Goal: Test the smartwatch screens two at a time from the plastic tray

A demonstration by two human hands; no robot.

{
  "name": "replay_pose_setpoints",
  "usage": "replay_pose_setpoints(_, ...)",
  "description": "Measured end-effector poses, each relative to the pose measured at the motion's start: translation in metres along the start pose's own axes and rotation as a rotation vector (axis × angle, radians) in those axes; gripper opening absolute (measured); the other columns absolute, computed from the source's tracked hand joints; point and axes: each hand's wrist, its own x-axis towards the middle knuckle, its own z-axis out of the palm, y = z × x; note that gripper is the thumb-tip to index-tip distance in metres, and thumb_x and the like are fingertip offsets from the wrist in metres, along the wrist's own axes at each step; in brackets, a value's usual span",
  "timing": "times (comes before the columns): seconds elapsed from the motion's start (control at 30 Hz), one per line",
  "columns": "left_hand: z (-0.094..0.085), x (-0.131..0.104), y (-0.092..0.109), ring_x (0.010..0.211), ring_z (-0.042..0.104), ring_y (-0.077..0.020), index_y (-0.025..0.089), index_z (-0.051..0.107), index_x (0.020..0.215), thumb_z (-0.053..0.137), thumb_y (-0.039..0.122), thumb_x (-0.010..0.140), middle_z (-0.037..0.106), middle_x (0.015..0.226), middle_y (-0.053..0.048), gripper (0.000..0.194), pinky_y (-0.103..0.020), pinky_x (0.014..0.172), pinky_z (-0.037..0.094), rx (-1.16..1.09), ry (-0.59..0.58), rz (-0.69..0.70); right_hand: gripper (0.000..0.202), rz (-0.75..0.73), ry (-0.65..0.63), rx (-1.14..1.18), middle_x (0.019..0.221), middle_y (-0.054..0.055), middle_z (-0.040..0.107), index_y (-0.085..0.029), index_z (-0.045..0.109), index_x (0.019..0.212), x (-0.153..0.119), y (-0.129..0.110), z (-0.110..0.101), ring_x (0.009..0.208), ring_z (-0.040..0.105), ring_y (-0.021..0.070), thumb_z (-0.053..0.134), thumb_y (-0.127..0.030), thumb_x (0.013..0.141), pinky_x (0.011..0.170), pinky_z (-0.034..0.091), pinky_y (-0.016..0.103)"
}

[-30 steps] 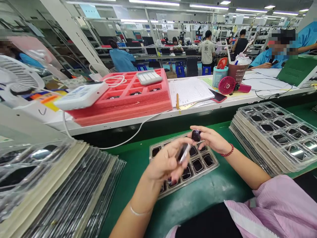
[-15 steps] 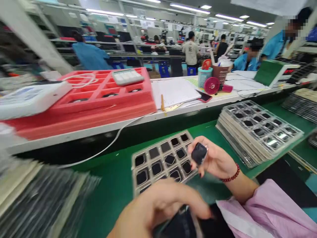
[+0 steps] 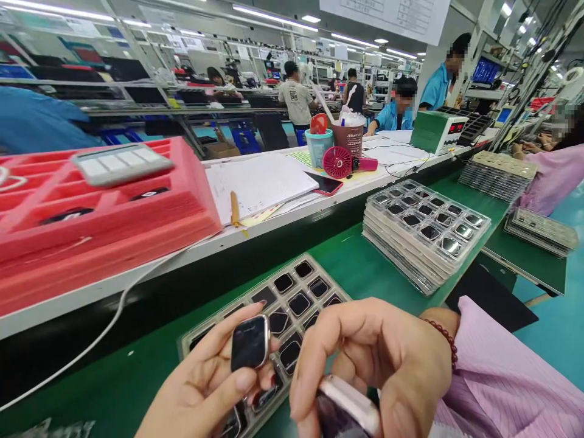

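Left hand (image 3: 196, 389): thumb and fingers pinch a dark-screened watch case (image 3: 250, 342) by its edges, over the compartmented plastic tray (image 3: 321, 269). Right hand (image 3: 401, 353): curled fingers grip a pale-rimmed watch case (image 3: 353, 401), its far contacts hidden. Farther right: tray stack (image 3: 392, 249). Probable faults: a narrow edge hold may slip, dropping a case; converging hands may knock rim against screen, scratching it.

Black-faced device (image 3: 250, 342), rounded-square, metallic rim, tilted in left hand (image 3: 205, 380), pale-rimmed device (image 3: 350, 406), slanted in right hand (image 3: 376, 359)
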Motion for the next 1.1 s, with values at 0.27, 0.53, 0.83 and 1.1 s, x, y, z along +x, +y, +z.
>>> replay_pose_setpoints(0.27, 0.023, -0.012, -0.019, 0.08, 0.072, -0.0243, 0.024, 0.059, 0.115, 0.087, 0.033, 0.066, 0.072, 0.091, -0.005, 0.057, -0.029, 0.065, 0.059, -0.055, 0.183, 0.085, 0.053, -0.079, 0.064, -0.011, 0.108, 0.011, 0.068, -0.017, 0.055, 0.122, 0.01, 0.031, -0.029, 0.081, 0.071, 0.0149, 0.074, -0.05, 0.085, 0.065, 0.059, 0.024)
replay_pose_setpoints(0.53, 0.04, 0.001, -0.046, 0.067, 0.066, -0.0153, 0.017, 0.061, 0.107, 0.075, 0.026, 0.07, 0.07, 0.088, -0.003, 0.04, -0.027, 0.061, 0.056, -0.048, 0.264, 0.163, 0.043, -0.023, 0.272, -0.445, 0.117, 0.01, 0.07, -0.018, 0.056, 0.128, 0.04, 0.098, -0.129, 0.086, 0.073, 0.0155, 0.063, -0.029, 0.087, 0.066, 0.062, 0.024)
replay_pose_setpoints(0.83, 0.043, 0.004, -0.056, 0.071, 0.071, -0.0187, 0.014, 0.064, 0.117, 0.069, 0.033, 0.08, 0.073, 0.096, -0.008, 0.042, -0.025, 0.056, 0.052, -0.037, 0.219, 0.17, 0.036, -0.014, 0.358, -0.538, 0.108, 0.009, 0.072, -0.018, 0.063, 0.119, 0.034, 0.095, -0.128, 0.079, 0.071, 0.0151, 0.066, -0.033, 0.087, 0.064, 0.059, 0.024)
replay_pose_setpoints(1.1, 0.034, -0.032, -0.033, 0.059, 0.07, -0.0183, 0.021, 0.059, 0.128, 0.089, 0.033, 0.065, 0.073, 0.093, -0.006, 0.071, -0.023, 0.047, 0.05, -0.234, 0.079, 0.142, 0.065, -0.049, 0.229, -0.296, 0.107, 0.003, 0.07, -0.025, 0.053, 0.131, 0.017, 0.062, -0.102, 0.061, 0.066, 0.0068, 0.082, -0.031, 0.074, 0.054, 0.056, 0.018)
